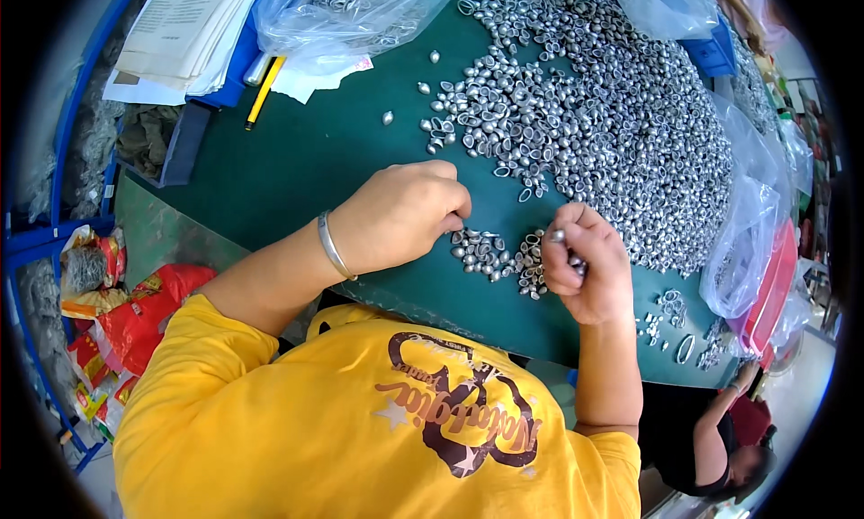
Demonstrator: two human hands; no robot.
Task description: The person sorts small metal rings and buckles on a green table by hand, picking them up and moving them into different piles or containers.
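Note:
My left hand (409, 213), with a silver bangle (336, 245) on its wrist, has its fingers curled and pinched together at the left edge of a small heap of silver metal pieces (486, 254). Whatever lies between those fingertips is hidden. Just right of that heap, my right hand (592, 265) is closed around a few small rounded metal pieces (558, 236); one shows at the thumb and forefinger, others peek out lower at the palm. Beyond both hands spreads a large pile of the same hollow, oval metal pieces (621, 132).
Clear plastic bags (360, 19) lie around the green tabletop (297, 186). A yellow pen (265, 93) rests near stacked papers (180, 33) at far left. Rings and small bits (673, 307) lie at right, near a red tray (772, 289). Another person (720, 429) is at lower right.

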